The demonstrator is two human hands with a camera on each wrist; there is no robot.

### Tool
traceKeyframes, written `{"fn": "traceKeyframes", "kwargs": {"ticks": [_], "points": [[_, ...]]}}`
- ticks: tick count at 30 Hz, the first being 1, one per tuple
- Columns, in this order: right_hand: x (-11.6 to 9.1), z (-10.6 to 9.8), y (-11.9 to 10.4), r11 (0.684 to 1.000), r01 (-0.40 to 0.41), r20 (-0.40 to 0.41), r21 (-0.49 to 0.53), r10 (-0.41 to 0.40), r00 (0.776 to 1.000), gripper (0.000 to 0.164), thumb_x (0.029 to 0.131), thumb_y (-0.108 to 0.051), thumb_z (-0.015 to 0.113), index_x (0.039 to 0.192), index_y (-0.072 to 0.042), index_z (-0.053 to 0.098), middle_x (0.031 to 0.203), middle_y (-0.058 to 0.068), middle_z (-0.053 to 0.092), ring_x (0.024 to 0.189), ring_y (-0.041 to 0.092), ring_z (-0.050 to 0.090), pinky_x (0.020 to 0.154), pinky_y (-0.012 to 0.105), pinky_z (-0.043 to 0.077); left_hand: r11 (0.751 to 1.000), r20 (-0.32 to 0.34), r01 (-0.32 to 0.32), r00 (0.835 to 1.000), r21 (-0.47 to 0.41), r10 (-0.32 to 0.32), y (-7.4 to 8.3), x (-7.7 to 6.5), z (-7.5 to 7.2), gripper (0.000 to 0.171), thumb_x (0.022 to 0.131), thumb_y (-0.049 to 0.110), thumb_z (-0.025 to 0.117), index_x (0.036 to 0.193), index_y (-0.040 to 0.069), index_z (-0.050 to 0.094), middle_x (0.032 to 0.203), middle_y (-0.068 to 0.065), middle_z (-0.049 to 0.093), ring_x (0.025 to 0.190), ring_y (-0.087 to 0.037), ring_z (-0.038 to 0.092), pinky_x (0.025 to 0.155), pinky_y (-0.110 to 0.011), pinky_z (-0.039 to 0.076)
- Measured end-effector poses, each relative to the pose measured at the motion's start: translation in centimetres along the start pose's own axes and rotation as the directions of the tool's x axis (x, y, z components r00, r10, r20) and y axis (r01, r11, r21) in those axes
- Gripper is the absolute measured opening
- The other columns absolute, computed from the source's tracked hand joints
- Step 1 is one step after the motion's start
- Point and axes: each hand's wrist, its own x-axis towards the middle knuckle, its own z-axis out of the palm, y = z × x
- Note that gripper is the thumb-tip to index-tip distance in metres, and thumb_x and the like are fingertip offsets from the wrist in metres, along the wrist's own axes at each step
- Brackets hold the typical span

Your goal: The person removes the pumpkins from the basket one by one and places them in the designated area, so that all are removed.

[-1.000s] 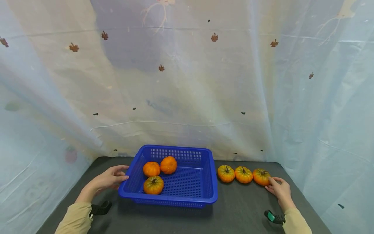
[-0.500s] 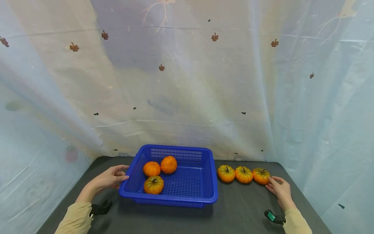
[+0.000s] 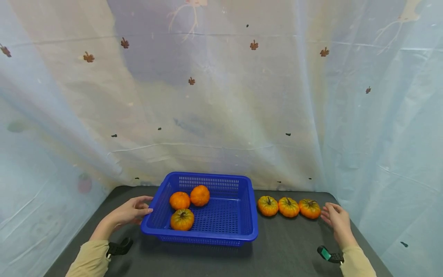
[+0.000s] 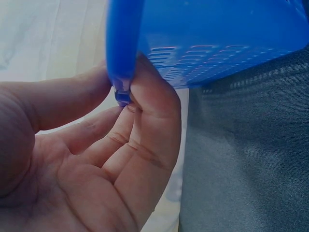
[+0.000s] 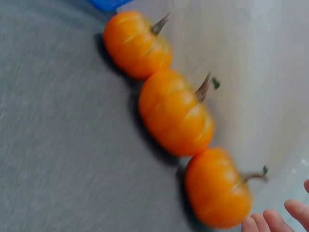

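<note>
Walls: pale sheeting (image 3: 221, 115), translucent in appearance, fills the upper frame; horizontal creases near the top and above the table (image 3: 287, 250), vertical folds at right; tint beige to grey-violet at centre, pale blue at far left and right; brown leaf motifs (image 3: 254, 45) scattered across the upper half, small dark specks (image 3: 288, 134) lower down; faded red print (image 3: 84, 183) at lower left; table dark grey, far corners rounded, across the bottom; light diffuse.

No words, labels, brands, numbers or signs can be read anywhere: not on the basket (image 3: 199, 235), the pumpkins (image 3: 288, 208), the wristbands (image 3: 119, 247) or the curtain (image 3: 221, 115)
</note>
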Motion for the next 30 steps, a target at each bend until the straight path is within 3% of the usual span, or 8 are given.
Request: {"fn": "traceKeyframes", "kwargs": {"ticks": [5,10,12,19,27,30], "points": [[3.5,0.5,1.3,0.995,0.095,0.020,-0.007,-0.095,0.995,0.077,0.091,-0.056,0.052,0.143,-0.001,0.037,0.126,0.015,0.052,0.085,-0.001,0.061,0.070,0.018,0.053,1.000,-0.003,-0.011,1.000,0.003,0.011,0.0,-0.2,0.1,0.066,0.097,0.020,0.059,0.143,-0.011,0.023,0.101,-0.016,0.063,0.088,-0.031,0.065,0.076,-0.046,0.055],[-2.5,4.0,-7.0,0.992,0.119,0.129,-0.049,-0.112,0.985,0.061,0.099,-0.042,0.047,0.140,0.002,0.037,0.119,0.010,0.055,0.088,-0.002,0.061,0.081,0.021,0.052,1.000,0.008,-0.012,1.000,-0.015,0.012,-0.1,-0.2,0.1,0.065,0.097,0.019,0.057,0.143,-0.012,0.022,0.102,-0.017,0.063,0.089,-0.032,0.065,0.076,-0.047,0.055],[-5.3,5.7,-10.6,0.989,0.124,0.178,-0.084,-0.107,0.978,0.057,0.102,-0.035,0.042,0.142,0.005,0.033,0.124,0.016,0.052,0.089,-0.002,0.060,0.085,0.024,0.051,1.000,0.004,-0.019,1.000,-0.006,0.019,-0.2,-0.1,0.1,0.065,0.097,0.019,0.057,0.143,-0.011,0.022,0.102,-0.016,0.063,0.088,-0.032,0.065,0.076,-0.047,0.055],[-6.6,9.9,-13.3,0.976,0.213,0.319,-0.045,-0.188,0.929,0.051,0.103,-0.031,0.044,0.140,0.003,0.038,0.134,0.026,0.045,0.093,0.001,0.060,0.084,0.022,0.050,0.999,-0.021,-0.036,0.999,0.017,0.037,0.0,-0.2,0.1,0.065,0.096,0.021,0.059,0.143,-0.010,0.025,0.101,-0.016,0.063,0.088,-0.031,0.065,0.077,-0.048,0.055],[-7.6,14.2,-15.0,0.966,0.257,0.463,-0.012,-0.222,0.858,0.046,0.102,-0.029,0.047,0.136,0.002,0.043,0.130,0.024,0.051,0.110,0.027,0.059,0.095,0.040,0.047,0.999,-0.020,-0.038,0.999,0.029,0.038,0.0,-0.3,0.1,0.066,0.096,0.021,0.059,0.143,-0.011,0.024,0.102,-0.016,0.063,0.089,-0.031,0.065,0.077,-0.049,0.054],[-8.0,15.7,-15.3,0.965,0.264,0.489,0.003,-0.232,0.841,0.042,0.102,-0.027,0.048,0.133,0.002,0.046,0.128,0.024,0.052,0.111,0.031,0.058,0.095,0.042,0.046,0.999,-0.015,-0.036,0.999,0.028,0.036,-0.1,-0.3,0.2,0.067,0.096,0.022,0.060,0.143,-0.010,0.024,0.102,-0.015,0.063,0.090,-0.031,0.065,0.078,-0.050,0.054]]}}
